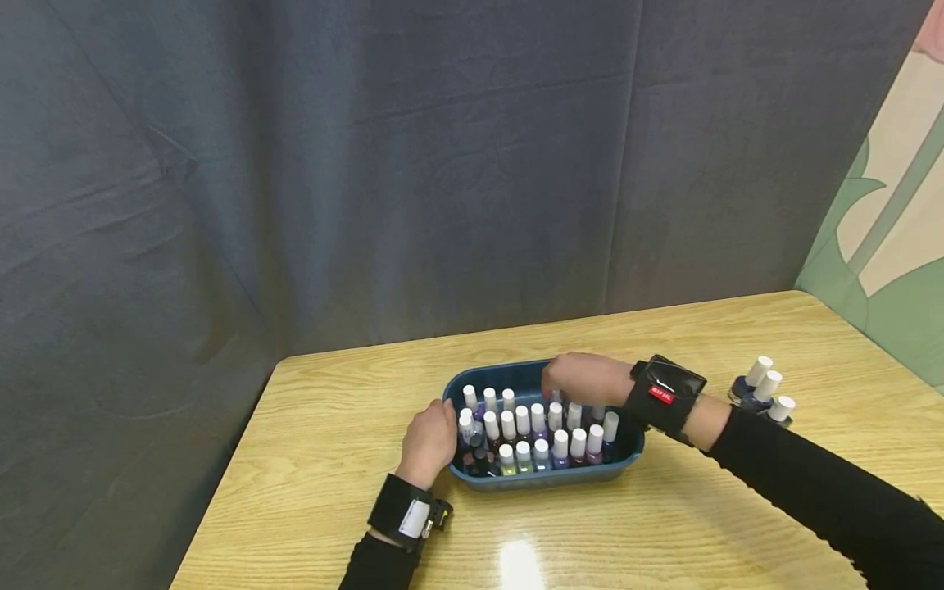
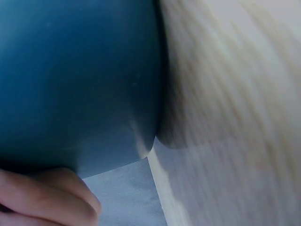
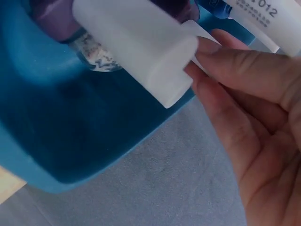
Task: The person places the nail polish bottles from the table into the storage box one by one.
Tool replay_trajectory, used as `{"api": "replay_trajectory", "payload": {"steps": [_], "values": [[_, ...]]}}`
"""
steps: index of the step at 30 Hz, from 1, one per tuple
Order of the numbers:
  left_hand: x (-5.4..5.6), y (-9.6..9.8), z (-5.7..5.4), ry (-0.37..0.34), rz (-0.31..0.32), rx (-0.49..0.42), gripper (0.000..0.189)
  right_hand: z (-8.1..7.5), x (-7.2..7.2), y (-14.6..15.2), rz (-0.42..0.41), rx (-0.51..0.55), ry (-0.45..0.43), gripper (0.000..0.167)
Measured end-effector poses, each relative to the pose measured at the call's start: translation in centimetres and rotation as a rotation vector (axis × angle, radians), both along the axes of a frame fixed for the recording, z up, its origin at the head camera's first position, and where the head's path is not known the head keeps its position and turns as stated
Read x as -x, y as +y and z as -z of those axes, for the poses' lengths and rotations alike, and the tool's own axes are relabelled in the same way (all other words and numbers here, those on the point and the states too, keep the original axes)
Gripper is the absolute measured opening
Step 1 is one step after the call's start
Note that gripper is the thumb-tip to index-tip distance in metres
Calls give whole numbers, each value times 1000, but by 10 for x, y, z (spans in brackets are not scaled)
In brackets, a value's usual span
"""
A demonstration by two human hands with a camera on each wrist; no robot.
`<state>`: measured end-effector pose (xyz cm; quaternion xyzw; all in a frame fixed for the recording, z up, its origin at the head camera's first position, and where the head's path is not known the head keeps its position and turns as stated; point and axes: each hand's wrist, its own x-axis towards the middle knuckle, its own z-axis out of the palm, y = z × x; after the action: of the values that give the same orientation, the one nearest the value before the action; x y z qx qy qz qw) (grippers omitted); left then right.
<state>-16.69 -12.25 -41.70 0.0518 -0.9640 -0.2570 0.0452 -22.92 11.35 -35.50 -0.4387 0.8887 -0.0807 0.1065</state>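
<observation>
A blue plastic basket (image 1: 546,482) holds several rows of nail polish bottles, mostly with white caps (image 1: 560,443). At its left end my left hand (image 1: 430,442) grips the rim, and in the left wrist view its fingers (image 2: 51,195) lie against the outer wall. My right hand (image 1: 590,377) reaches over the back right of the basket. In the right wrist view the thumb and fingers pinch the white cap of a nail polish bottle (image 3: 200,30); its glass is hidden behind a nearer cap. Two black caps (image 1: 481,460) show in the front left corner.
Several nail polish bottles (image 1: 760,392) with white caps stand together on the wooden table (image 1: 332,434), right of the basket. A grey cloth (image 1: 442,205) hangs behind the table. Patterned fabric (image 1: 885,229) is at the far right.
</observation>
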Motion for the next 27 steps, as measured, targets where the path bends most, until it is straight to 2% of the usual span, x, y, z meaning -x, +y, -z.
{"api": "replay_trajectory", "payload": {"steps": [7,10,15,18,21,26,27], "values": [[-1,1,-1,15,2,14,43,-3,0,3,-15,63,1,30],[0,1,-1,-5,0,7,38,-9,0,8,-51,106,59,31],[0,-1,1,-1,4,16,38,-30,-4,33,-31,214,212,26],[0,-2,2,-6,1,13,38,-42,-12,62,55,285,293,25],[0,-2,1,-14,-6,8,39,-48,-23,97,187,325,365,25],[1,-3,0,-10,-3,6,39,-42,-36,156,427,295,431,23],[0,-3,0,-6,-1,7,39,-39,-38,166,474,282,423,21]]}}
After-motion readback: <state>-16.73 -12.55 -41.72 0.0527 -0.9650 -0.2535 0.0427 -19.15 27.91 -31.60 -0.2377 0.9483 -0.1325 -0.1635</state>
